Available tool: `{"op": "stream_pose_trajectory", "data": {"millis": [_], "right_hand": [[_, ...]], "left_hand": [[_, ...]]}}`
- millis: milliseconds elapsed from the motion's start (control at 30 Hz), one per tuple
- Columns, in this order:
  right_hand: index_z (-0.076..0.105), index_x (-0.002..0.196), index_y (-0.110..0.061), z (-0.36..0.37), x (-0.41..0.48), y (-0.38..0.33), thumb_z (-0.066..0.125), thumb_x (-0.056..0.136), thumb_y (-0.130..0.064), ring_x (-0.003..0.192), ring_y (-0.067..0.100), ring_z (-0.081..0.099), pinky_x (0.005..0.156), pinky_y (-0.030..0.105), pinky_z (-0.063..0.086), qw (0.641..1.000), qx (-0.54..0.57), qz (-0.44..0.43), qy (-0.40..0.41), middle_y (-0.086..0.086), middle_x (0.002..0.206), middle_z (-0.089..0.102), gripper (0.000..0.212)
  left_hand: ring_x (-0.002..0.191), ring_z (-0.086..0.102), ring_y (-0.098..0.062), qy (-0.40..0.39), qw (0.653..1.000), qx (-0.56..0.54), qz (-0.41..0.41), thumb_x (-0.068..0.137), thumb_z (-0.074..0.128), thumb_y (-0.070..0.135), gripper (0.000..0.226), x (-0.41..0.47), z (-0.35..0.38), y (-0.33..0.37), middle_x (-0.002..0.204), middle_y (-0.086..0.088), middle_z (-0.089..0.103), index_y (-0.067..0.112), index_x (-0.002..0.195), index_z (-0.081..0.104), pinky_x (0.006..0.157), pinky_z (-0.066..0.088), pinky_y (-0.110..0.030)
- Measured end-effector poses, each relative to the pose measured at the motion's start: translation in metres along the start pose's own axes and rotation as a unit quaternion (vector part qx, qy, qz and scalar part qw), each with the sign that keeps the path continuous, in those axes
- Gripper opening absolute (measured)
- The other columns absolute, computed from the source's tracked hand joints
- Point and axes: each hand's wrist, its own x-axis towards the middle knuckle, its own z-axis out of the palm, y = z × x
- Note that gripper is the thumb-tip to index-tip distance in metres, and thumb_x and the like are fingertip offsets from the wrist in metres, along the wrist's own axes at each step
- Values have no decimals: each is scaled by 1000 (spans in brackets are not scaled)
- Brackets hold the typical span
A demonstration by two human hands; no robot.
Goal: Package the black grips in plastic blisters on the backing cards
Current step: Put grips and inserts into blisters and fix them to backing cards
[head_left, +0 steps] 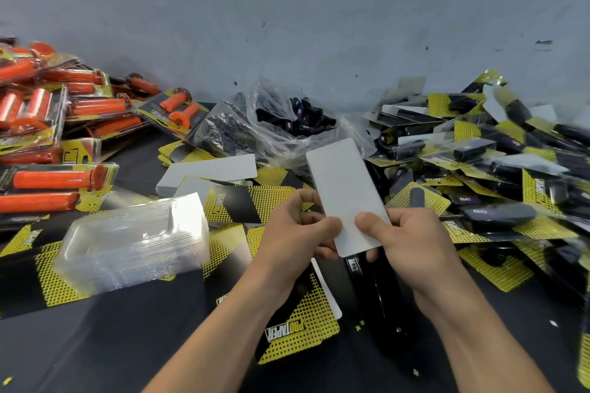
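Nearest the camera, a yellow-and-black printed card (300,325) lies flat on the dark table (127,344), directly below the white card and partly under the left forearm. Just right of it, below the white card's lower edge, lie black grips (380,290), dark against the table and hard to make out.

Both hands meet at the white card (346,195), which is held blank side up and tilted so its far end leans away to the left. The left hand (293,246) is closed on the card's lower left edge, thumb on top and fingers curled beneath. The right hand (412,239) pinches the lower right edge, its thumb (370,223) pressed on the face and fingers behind.

Left of the white card sits a stack of clear plastic shells (134,242), blurred, resting on more printed cards. Beyond it, still left of the white card, is a low pile of blank white cards (207,172).

Behind the white card, a clear plastic bag (277,124) holds loose black grips. Right of the white card spreads a heap of packed black grips (485,153); far to its left, a heap of packed orange grips (60,124) against the grey wall (287,9).
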Motion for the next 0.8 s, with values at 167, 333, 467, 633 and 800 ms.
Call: {"op": "stream_pose_trajectory", "data": {"millis": [167,333,467,633,800], "right_hand": [[78,73,-19,4,1,2,73,93,-33,46,8,59,47,24,46,1000,23,-18,5,4,52,67,25],[81,79,-21,-1,4,3,73,95,-28,52,14,61,62,38,50,997,69,1,-42,13,66,73,19],[81,82,-20,-1,5,4,72,95,-28,53,14,62,62,40,51,997,64,1,-44,11,73,76,18],[81,82,-22,-1,5,6,72,95,-29,52,13,61,61,38,51,997,60,-8,-40,11,70,75,17],[81,83,-24,-2,5,7,72,95,-29,52,12,60,56,30,50,996,59,-23,-56,11,69,74,16]], "left_hand": [[46,56,-14,10,997,-75,-33,96,63,1,24,0,3,3,65,-6,63,17,79,67,44,49,-22],[49,62,-21,52,997,-48,-21,93,62,1,19,1,4,3,68,-14,68,9,79,70,45,50,-23],[48,62,-19,54,998,-22,-17,88,64,-7,16,0,4,3,70,-18,71,7,83,66,46,50,-21],[47,63,-19,63,997,-2,-33,89,61,-8,11,0,5,3,69,-17,72,2,88,65,44,49,-21],[47,61,-19,89,996,-15,-24,95,57,2,14,-1,7,3,66,-14,67,-3,87,68,43,48,-22]]}}
